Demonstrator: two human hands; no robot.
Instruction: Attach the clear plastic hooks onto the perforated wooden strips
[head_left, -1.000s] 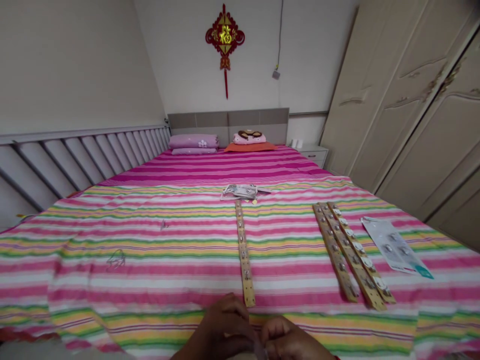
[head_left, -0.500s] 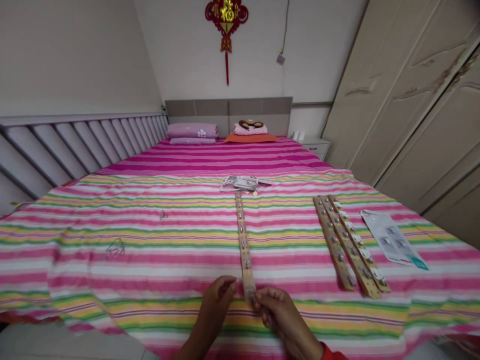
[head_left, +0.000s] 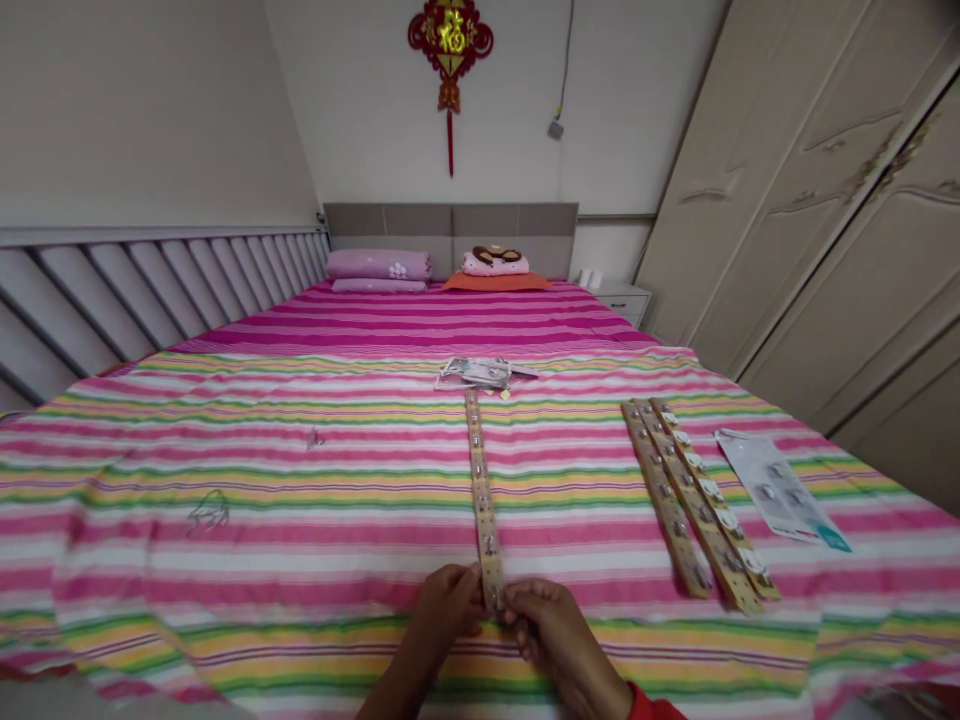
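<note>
A long narrow wooden strip [head_left: 481, 490] studded with small metal fittings lies lengthwise down the middle of the striped bedspread [head_left: 262, 500]. My left hand [head_left: 448, 603] and my right hand [head_left: 541, 618] meet at its near end, fingers pinched together on the strip's tip from either side. Whether a small part sits between the fingertips is hidden. Three similar strips [head_left: 694, 505] lie side by side to the right.
A white blister card [head_left: 780, 490] lies right of the strips. A heap of opened packets [head_left: 480, 373] sits at the middle strip's far end. Pillows [head_left: 379, 268] lie by the headboard. A slatted wall runs on the left, with wardrobe doors [head_left: 825, 200] to the right.
Both hands have come up from the bed's near edge onto the near end of the middle strip and closed on it. The view has tilted down a little.
</note>
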